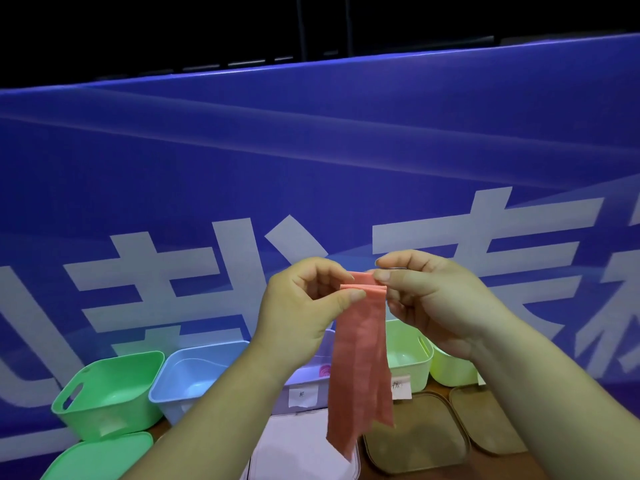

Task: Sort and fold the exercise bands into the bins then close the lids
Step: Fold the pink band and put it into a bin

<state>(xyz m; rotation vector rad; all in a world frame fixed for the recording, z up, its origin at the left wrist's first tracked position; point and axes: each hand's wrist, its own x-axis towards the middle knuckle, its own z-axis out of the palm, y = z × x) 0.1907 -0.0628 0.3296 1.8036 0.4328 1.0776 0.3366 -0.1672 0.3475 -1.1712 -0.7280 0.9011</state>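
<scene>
A pink exercise band (360, 362) hangs in folded layers in front of me, held up at its top fold. My left hand (301, 306) pinches the top left corner between thumb and fingers. My right hand (426, 296) pinches the top right corner. Below stand a row of open bins: a green bin (104, 393), a blue bin (194, 379), a lilac bin (311, 379) partly hidden behind the band, a light green bin (408, 355) and a yellow-green bin (453, 372).
Lids lie in front of the bins: a green lid (97, 459), a white lid (294, 445) and two tan lids (415, 434) (485, 420). Paper labels (303, 396) are stuck on bin fronts. A blue banner (311, 168) with white characters stands behind.
</scene>
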